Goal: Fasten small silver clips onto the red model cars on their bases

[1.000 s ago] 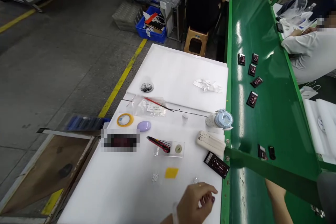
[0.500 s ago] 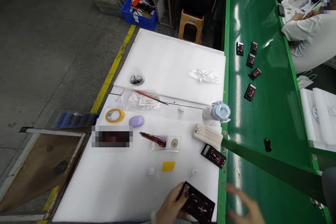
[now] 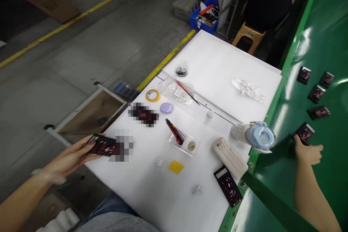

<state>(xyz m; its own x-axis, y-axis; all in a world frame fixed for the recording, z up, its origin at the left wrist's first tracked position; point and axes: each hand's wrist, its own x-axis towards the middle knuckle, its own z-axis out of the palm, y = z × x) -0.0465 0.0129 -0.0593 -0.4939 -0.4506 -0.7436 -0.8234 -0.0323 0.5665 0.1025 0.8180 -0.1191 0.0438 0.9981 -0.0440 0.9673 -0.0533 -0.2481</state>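
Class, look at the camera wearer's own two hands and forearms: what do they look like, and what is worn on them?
The left hand and right hand are both ungloved, and no sleeve covers the visible forearms. A pale, whitish band circles the left wrist; none shows on the right. Dark nail colour shows on each hand. No cables are visible on either arm.

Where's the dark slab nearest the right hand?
At the head view's right, the dark slab lies on the green belt at the right hand, right of the bottle.
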